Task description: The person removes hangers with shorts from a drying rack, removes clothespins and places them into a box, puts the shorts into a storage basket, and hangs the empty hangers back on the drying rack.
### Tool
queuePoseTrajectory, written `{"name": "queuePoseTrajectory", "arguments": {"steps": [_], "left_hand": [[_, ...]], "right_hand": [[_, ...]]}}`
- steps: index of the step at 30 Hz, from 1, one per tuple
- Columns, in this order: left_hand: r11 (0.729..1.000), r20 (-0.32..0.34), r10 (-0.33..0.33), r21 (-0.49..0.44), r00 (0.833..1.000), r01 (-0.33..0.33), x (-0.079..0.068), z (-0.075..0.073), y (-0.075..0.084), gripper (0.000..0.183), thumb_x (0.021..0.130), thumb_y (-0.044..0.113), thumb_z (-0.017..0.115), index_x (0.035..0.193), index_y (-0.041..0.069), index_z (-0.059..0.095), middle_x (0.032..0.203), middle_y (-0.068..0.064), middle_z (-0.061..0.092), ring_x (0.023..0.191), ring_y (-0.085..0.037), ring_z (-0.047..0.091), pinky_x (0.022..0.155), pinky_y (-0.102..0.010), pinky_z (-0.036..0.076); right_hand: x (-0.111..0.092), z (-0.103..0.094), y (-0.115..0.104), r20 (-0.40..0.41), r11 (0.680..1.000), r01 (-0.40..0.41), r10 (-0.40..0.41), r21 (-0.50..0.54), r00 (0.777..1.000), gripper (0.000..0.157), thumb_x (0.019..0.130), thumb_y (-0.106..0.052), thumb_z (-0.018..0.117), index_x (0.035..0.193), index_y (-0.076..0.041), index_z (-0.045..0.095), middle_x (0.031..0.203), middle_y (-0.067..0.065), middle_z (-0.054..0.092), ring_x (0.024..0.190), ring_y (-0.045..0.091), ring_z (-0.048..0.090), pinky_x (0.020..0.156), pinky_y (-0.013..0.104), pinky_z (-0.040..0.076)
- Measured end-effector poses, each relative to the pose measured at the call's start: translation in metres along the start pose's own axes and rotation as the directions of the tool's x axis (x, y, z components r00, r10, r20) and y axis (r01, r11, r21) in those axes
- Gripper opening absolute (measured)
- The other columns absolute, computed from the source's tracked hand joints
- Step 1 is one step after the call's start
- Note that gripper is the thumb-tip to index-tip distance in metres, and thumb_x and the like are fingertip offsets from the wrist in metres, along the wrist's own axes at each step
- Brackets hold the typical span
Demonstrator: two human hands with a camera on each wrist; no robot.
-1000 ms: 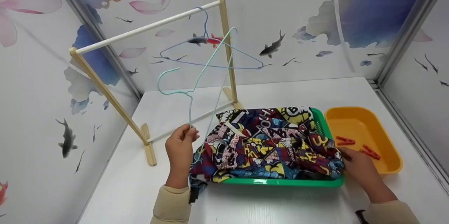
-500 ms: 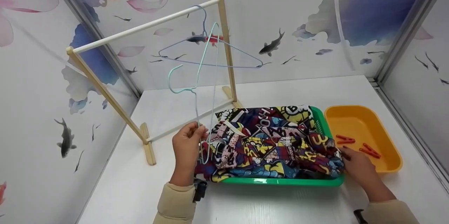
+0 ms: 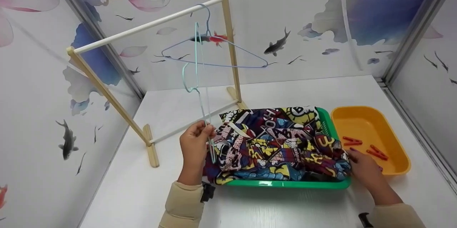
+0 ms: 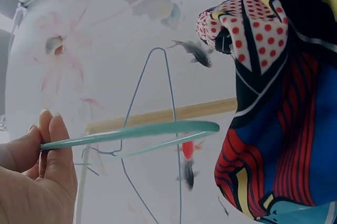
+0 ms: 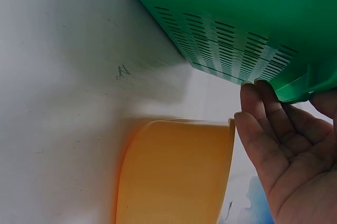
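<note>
My left hand (image 3: 194, 145) pinches a mint-green wire hanger (image 3: 196, 56) between thumb and fingers. The hanger stands nearly edge-on to the head view, its hook towards the rack. Below and right of this hand lies a colourful comic-print garment (image 3: 271, 149), bunched in a green basket (image 3: 285, 184). In the left wrist view the garment (image 4: 295, 103) is at the right, apart from the fingers. At the basket's right end, my right hand (image 3: 367, 171) grips the rim; the right wrist view has its fingers (image 5: 263, 155) below the basket edge, the thumb partly cut off.
A blue wire hanger (image 3: 214, 65) hangs from the white bar (image 3: 150, 26) of a wooden-legged rack at the back left. Right of the basket stands an orange tub (image 3: 360, 120) with red clothespins (image 3: 377, 152). Printed walls enclose the table.
My left hand has shifted right, and the mint-green hanger has turned from a wide angle to nearly edge-on. The right hand has stayed at the basket's end.
</note>
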State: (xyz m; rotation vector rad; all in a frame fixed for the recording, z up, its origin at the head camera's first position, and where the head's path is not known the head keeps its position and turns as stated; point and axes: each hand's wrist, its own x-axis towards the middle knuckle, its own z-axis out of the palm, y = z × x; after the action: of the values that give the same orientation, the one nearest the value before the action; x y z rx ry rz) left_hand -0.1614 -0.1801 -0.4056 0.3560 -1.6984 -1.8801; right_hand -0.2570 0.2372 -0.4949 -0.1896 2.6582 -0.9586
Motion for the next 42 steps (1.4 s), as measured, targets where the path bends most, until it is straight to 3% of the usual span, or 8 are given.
{"name": "queuePoseTrajectory", "arguments": {"steps": [6,24,42], "left_hand": [[0.996,-0.017,-0.037,-0.088,0.999,0.035,0.004,0.008,0.002,0.008,0.088,-0.007,0.063,0.094,-0.012,0.063,0.075,-0.005,0.067,0.066,-0.013,0.065,0.067,-0.026,0.056],[0.977,-0.072,-0.11,-0.189,0.991,0.094,0.023,0.02,-0.003,0.006,0.086,-0.01,0.065,0.089,-0.01,0.059,0.069,-0.004,0.065,0.061,-0.013,0.065,0.065,-0.027,0.057],[0.966,-0.13,-0.171,-0.217,0.977,0.14,0.052,0.027,-0.009,0.008,0.085,-0.013,0.064,0.086,-0.009,0.057,0.069,-0.005,0.064,0.057,-0.012,0.064,0.062,-0.026,0.057]], "right_hand": [[-0.001,0.0,-0.001,-0.018,1.0,0.009,-0.009,0.011,1.0,0.053,0.104,-0.031,0.041,0.139,0.008,0.042,0.133,0.035,0.046,0.115,0.05,0.043,0.1,0.066,0.033],[-0.001,0.0,-0.002,-0.004,0.998,-0.038,0.038,0.045,0.999,0.054,0.104,-0.03,0.043,0.142,0.008,0.038,0.137,0.034,0.041,0.122,0.05,0.037,0.104,0.066,0.029],[-0.002,0.003,-0.002,0.002,0.997,-0.039,0.039,0.061,0.999,0.049,0.104,-0.023,0.045,0.142,0.007,0.039,0.137,0.033,0.043,0.12,0.049,0.04,0.103,0.065,0.031]]}}
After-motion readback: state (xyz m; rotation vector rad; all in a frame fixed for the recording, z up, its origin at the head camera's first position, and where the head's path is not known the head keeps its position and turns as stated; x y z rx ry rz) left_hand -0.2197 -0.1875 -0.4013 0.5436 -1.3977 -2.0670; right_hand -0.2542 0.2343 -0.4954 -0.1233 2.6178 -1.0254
